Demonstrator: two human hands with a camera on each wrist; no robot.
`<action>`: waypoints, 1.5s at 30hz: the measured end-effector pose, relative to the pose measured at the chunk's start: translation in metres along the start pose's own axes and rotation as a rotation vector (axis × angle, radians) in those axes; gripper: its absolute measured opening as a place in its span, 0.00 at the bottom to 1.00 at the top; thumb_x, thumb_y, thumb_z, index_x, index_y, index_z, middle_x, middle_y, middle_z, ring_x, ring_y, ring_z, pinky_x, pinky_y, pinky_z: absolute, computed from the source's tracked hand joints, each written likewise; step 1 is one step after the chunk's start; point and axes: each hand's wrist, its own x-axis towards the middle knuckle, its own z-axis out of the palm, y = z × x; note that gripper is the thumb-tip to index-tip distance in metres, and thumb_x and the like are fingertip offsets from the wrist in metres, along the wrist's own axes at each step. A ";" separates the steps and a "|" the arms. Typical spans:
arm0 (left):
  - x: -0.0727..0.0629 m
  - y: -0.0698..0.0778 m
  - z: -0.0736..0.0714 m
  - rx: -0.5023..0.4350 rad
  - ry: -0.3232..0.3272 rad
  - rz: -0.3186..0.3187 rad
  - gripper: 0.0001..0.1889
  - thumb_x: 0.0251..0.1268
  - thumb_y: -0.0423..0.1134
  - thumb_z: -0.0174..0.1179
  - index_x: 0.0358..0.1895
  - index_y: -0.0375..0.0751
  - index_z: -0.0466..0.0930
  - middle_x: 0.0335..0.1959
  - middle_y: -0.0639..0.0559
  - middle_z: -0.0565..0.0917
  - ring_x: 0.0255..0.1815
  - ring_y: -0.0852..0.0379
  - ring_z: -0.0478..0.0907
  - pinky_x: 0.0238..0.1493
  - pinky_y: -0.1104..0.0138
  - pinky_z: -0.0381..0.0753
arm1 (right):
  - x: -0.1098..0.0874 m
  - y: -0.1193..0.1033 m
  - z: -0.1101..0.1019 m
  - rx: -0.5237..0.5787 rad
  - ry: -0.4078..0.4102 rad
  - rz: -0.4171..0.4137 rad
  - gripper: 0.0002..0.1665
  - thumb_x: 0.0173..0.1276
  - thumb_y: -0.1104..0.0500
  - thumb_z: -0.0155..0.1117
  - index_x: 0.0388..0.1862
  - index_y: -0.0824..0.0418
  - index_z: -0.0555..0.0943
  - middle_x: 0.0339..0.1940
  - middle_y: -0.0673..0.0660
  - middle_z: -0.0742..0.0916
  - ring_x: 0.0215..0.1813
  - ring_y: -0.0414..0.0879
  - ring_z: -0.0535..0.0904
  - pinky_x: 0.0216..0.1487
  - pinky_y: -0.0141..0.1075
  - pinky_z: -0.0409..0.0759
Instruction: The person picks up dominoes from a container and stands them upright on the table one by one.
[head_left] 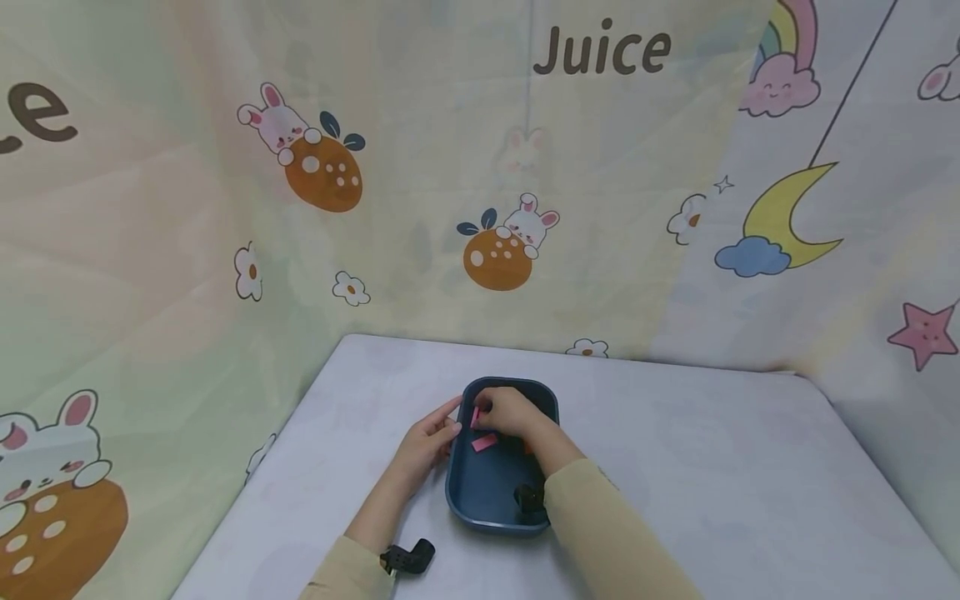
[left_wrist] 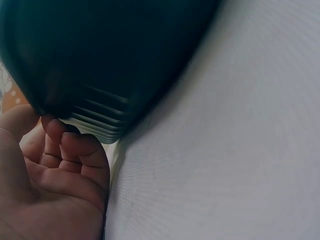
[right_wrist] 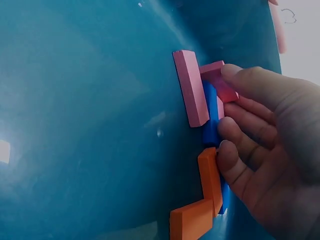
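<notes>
A dark blue rectangular tray (head_left: 483,492) with rounded corners stands on the white-covered table. At its left side my left hand (head_left: 418,446) grips the rim, thumb at the edge and curled fingers against the ridged outer wall (left_wrist: 97,117). My right hand (head_left: 513,412) reaches inside, pinching a pink block (right_wrist: 222,85) between thumb and fingers. Beside it on the tray floor lies another pink block (right_wrist: 191,90). Blue blocks (right_wrist: 210,127) are partly hidden by the pink ones and my fingers. Nearer are two orange blocks (right_wrist: 192,220), touching each other.
The white tabletop (head_left: 712,467) extends around the tray. Behind it hangs a patterned curtain (head_left: 420,167) with rabbits, a moon and the word "Juice". A black wrist camera (head_left: 408,557) sits on the left wrist, another (head_left: 529,498) on the right.
</notes>
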 end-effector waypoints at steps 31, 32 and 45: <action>0.004 -0.003 0.003 -0.019 0.014 -0.013 0.25 0.71 0.47 0.59 0.70 0.61 0.71 0.39 0.46 0.77 0.33 0.55 0.73 0.38 0.67 0.75 | -0.021 0.013 -0.051 0.260 0.158 -0.021 0.22 0.66 0.60 0.69 0.55 0.51 0.73 0.46 0.54 0.83 0.42 0.46 0.80 0.43 0.39 0.84; 0.003 -0.003 0.003 -0.019 0.011 -0.012 0.25 0.71 0.47 0.59 0.70 0.61 0.70 0.40 0.46 0.77 0.33 0.55 0.74 0.38 0.67 0.75 | -0.026 0.016 -0.056 0.264 0.179 -0.023 0.21 0.66 0.60 0.68 0.55 0.51 0.73 0.47 0.54 0.83 0.43 0.47 0.81 0.43 0.39 0.84; 0.001 -0.001 0.002 -0.002 0.028 -0.019 0.26 0.69 0.48 0.61 0.70 0.63 0.71 0.41 0.42 0.78 0.34 0.53 0.76 0.40 0.65 0.77 | -0.102 0.093 -0.082 0.104 0.344 0.040 0.23 0.65 0.58 0.69 0.59 0.50 0.76 0.49 0.54 0.83 0.41 0.48 0.75 0.38 0.36 0.77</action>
